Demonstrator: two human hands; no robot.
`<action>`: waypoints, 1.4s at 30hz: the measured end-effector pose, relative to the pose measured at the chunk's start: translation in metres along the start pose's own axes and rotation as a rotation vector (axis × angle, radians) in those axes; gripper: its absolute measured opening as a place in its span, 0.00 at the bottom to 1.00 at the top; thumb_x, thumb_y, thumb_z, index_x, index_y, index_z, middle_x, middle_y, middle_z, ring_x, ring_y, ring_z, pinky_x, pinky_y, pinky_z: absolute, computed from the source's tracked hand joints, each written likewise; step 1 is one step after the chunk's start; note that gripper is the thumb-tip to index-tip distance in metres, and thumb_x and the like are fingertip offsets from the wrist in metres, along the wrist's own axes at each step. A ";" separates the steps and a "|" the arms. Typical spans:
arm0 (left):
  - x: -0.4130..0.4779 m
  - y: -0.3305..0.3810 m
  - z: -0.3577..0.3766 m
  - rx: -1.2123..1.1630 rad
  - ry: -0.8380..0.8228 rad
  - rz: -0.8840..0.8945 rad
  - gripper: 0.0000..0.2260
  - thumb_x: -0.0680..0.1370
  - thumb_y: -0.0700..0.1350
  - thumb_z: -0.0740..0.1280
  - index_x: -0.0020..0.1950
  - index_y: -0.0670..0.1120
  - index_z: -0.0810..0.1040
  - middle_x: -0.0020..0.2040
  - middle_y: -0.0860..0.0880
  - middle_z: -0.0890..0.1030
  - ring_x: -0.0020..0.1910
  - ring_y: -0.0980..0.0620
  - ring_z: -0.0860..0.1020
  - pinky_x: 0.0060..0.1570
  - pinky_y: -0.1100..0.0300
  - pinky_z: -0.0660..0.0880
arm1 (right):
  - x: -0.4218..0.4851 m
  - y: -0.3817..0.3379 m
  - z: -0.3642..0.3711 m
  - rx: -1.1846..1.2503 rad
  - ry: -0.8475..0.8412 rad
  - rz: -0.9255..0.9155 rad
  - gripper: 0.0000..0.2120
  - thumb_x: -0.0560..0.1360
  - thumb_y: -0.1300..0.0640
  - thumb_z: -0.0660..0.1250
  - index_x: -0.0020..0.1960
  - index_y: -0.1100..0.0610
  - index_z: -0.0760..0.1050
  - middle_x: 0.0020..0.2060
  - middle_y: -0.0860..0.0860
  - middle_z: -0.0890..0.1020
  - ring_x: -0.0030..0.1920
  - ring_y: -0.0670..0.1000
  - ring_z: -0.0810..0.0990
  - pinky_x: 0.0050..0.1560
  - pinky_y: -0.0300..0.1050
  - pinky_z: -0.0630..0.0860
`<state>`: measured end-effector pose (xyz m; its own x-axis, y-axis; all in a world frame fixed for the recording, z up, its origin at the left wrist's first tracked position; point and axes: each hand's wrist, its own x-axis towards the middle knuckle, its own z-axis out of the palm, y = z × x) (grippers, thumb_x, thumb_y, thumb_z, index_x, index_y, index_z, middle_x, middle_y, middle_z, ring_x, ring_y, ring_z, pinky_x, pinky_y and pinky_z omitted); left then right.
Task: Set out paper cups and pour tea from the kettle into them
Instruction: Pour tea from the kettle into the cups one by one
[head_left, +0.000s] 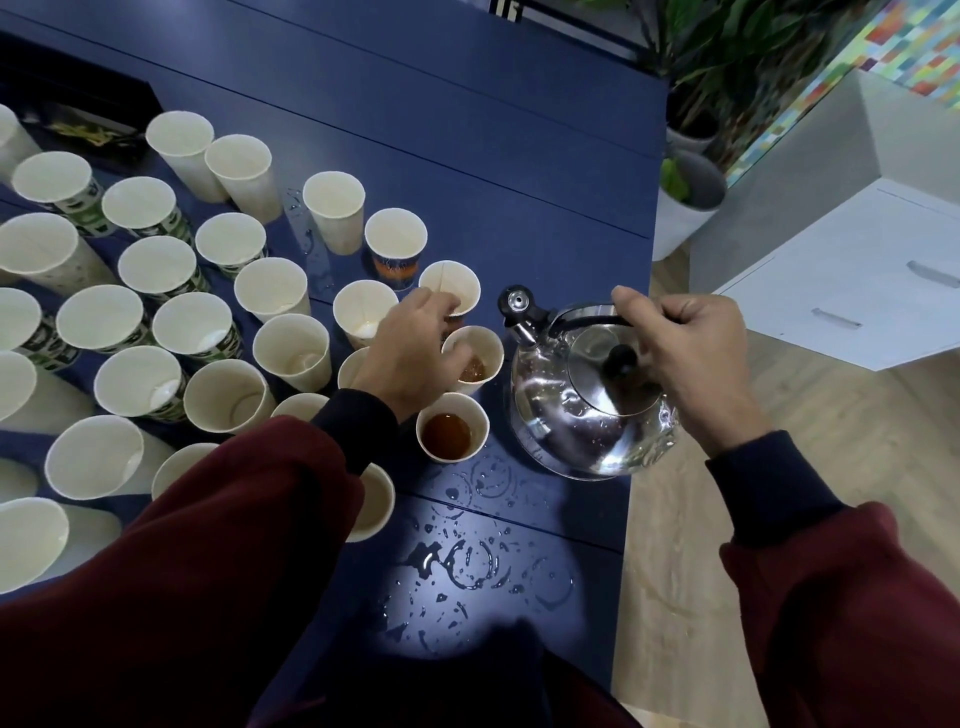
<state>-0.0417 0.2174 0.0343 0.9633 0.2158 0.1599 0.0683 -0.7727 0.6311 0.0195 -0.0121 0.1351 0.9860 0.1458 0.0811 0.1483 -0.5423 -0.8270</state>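
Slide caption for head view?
Right hand holds shiny steel kettle by its handle; left hand grips white paper cup of tea on dark blue table.

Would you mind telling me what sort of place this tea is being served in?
Probably an office or event space rather than a home kitchen: many paper cups crowd a long blue table, with potted plants and a white drawer cabinet beside it.

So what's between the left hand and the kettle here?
In the head view, one paper cup with a little tea stands between the left hand and the kettle; the hand holds its rim, and bare blue table separates cup from kettle.
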 end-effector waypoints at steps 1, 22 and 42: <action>0.004 0.001 -0.004 0.013 0.060 0.016 0.16 0.72 0.41 0.70 0.57 0.37 0.79 0.49 0.38 0.80 0.45 0.39 0.78 0.45 0.48 0.76 | 0.003 0.000 0.000 0.012 0.009 0.001 0.33 0.74 0.44 0.72 0.30 0.71 0.66 0.24 0.64 0.63 0.27 0.54 0.62 0.32 0.45 0.63; 0.059 -0.021 -0.005 0.198 -0.235 -0.064 0.21 0.73 0.52 0.74 0.58 0.41 0.75 0.54 0.41 0.79 0.54 0.41 0.76 0.52 0.51 0.70 | 0.073 -0.020 0.035 -0.229 -0.049 -0.147 0.30 0.75 0.46 0.71 0.28 0.67 0.65 0.20 0.51 0.65 0.24 0.47 0.62 0.27 0.38 0.62; 0.064 -0.020 -0.012 0.199 -0.284 -0.112 0.12 0.78 0.39 0.65 0.61 0.41 0.75 0.57 0.40 0.79 0.55 0.42 0.77 0.54 0.52 0.73 | 0.079 -0.020 0.034 -0.275 -0.060 -0.152 0.29 0.75 0.46 0.71 0.30 0.69 0.69 0.23 0.54 0.67 0.26 0.49 0.64 0.29 0.38 0.64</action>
<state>0.0153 0.2537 0.0411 0.9787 0.1532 -0.1367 0.2001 -0.8607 0.4681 0.0922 0.0385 0.1387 0.9460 0.2863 0.1521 0.3163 -0.7126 -0.6262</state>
